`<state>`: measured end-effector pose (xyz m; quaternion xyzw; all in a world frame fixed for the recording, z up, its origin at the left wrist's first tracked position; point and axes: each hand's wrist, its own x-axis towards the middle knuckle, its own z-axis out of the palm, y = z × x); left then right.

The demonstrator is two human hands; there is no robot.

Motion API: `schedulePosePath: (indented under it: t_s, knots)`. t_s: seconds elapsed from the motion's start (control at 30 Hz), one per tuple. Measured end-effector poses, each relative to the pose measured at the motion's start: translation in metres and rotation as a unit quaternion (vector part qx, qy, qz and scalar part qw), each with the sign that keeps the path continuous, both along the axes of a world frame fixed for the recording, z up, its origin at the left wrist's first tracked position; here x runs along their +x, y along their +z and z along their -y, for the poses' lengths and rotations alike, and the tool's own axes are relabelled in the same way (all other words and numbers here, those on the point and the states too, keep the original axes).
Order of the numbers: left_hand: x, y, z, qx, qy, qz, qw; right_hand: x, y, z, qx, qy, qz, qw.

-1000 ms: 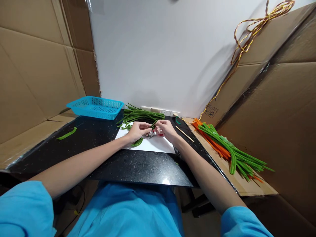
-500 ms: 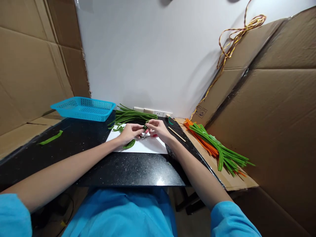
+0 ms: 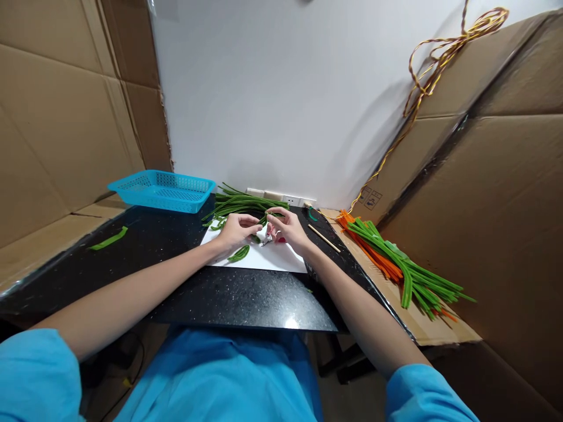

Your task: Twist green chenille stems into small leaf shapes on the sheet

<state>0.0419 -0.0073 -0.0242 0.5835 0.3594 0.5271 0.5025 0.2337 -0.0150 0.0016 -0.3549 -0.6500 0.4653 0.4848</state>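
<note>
Above a sheet of white paper (image 3: 281, 262), my left hand (image 3: 236, 233) and my right hand (image 3: 288, 230) are close together, fingertips pinched. Between them is a short dark green pipe cleaner (image 3: 264, 220), largely hidden by the fingers. Under my right hand lies a pair of pliers (image 3: 267, 239) with red handles, partly covered. A leaf-shaped loop of green pipe cleaner (image 3: 238, 254) rests on the paper in front of my left hand. More bent green pieces (image 3: 217, 224) lie at the paper's back left corner.
Behind the paper is a bundle of dark green pipe cleaners (image 3: 240, 202). A blue basket (image 3: 176, 205) stands back left, near a light green strip (image 3: 108, 238). At right are a wooden stick (image 3: 324, 238) and light green pipe cleaners (image 3: 400, 258) over orange ones (image 3: 369, 252).
My view has shifted slightly, so the scene sits farther right. My hands have parted a little, and the leaf-shaped loop shows more fully.
</note>
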Motion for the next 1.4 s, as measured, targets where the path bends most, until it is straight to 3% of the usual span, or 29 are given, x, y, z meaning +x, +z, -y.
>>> schedulePosePath:
  t_s: [0.2, 0.73, 0.93, 1.1, 1.4]
  knots:
    - [-0.002, 0.003, 0.002, -0.008, -0.036, -0.003, 0.999, -0.002, 0.002, 0.001, 0.058, -0.026, 0.034, 0.997]
    - [-0.002, 0.003, 0.002, 0.004, -0.129, -0.001, 0.992, 0.002, 0.006, 0.004, 0.075, -0.008, 0.027, 0.997]
    - [-0.005, 0.003, -0.004, -0.021, -0.228, -0.01, 0.973, 0.008, 0.005, -0.002, 0.035, 0.024, -0.02, 0.999]
    - [-0.006, 0.005, -0.006, 0.003, -0.278, -0.052, 0.959, 0.011, 0.003, -0.003, 0.008, 0.051, -0.031, 0.998]
    - [-0.008, 0.012, 0.0, 0.023, -0.297, -0.084, 0.951, 0.009, 0.01, 0.004, -0.092, 0.114, -0.023, 0.989]
